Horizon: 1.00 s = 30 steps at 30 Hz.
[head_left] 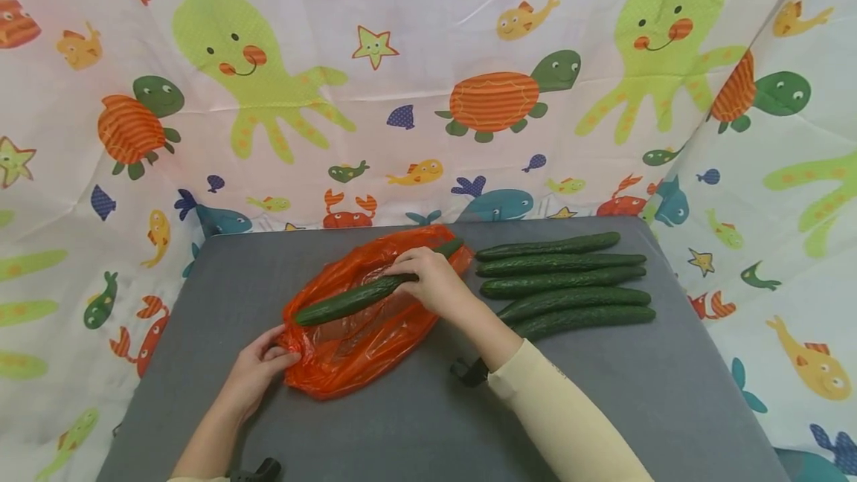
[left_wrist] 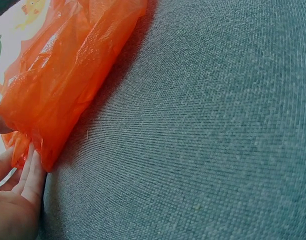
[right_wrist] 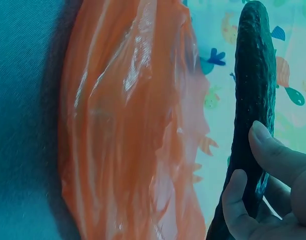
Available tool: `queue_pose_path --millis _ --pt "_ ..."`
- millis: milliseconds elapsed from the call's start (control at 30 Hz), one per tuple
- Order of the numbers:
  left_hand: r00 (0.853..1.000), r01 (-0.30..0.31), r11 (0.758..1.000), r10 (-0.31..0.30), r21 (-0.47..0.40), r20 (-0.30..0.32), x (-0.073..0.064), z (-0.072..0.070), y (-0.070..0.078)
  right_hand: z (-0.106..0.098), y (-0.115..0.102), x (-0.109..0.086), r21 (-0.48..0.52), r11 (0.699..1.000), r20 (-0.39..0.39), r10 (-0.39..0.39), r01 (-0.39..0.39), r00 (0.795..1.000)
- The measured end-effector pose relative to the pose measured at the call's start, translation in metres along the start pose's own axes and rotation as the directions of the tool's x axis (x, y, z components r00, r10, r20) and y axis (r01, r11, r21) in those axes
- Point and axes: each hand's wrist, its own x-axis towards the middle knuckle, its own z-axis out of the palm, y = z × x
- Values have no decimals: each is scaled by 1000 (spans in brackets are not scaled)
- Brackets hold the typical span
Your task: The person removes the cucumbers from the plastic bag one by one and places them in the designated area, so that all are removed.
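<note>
My right hand (head_left: 428, 281) grips a long dark green cucumber (head_left: 355, 300) near its middle, over the opening of an orange plastic bag (head_left: 375, 355). In the right wrist view the cucumber (right_wrist: 254, 75) stands apart from the bag (right_wrist: 123, 130), with thumb and fingers (right_wrist: 273, 150) round it. At the bag's left end, my left hand (head_left: 261, 367) holds the rim between thumb and fingers. The left wrist view shows fingers of that hand (left_wrist: 18, 200) against the bag's crumpled edge (left_wrist: 68, 85). Whether anything lies inside the bag is hard to tell.
Several more cucumbers (head_left: 562, 266) lie side by side on the grey table (head_left: 602, 385), right of the bag. The right forearm partly covers the nearest ones. A curtain (head_left: 402, 147) printed with sea animals hangs behind the table and on both sides.
</note>
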Motion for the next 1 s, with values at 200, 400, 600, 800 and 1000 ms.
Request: queue_pose_path --millis 200,400,600,800,1000 --pt "1000 -11 1000 11 -8 5 1 0 -3 -10 11 -14 -5 1000 -29 3 -3 1000" --pt "1000 -9 1000 9 -1 -2 3 2 -5 -20 24 -32 -9 1000 -78 -3 2 997" --pt "1000 -15 1000 15 13 -9 2 2 -4 -29 37 -50 -30 1000 -125 -9 5 992" --pt "1000 -26 1000 26 17 -8 1 -1 -3 -32 48 -63 -24 1000 -136 -1 -2 991" --pt "1000 -8 1000 8 16 -8 2 0 -3 -34 60 -76 -11 1000 -164 1 -3 987"
